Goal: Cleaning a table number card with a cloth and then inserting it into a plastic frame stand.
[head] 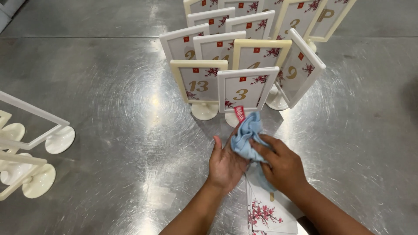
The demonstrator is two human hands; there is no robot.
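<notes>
My left hand (225, 165) and my right hand (281, 164) meet over a light blue cloth (247, 137) with a small red tag; both hands grip it, bunched between them. Under my hands a white card with pink blossom print (266, 213) lies flat on the metal table (109, 87). Just beyond the cloth stands a white framed table-number sign (246, 89) on a round foot, with a cream-framed one (199, 82) to its left.
Several more framed number signs (244, 39) stand crowded behind, one tilted sign (302, 67) at the right. At the left edge, empty white frames on round bases (37, 139) stand together.
</notes>
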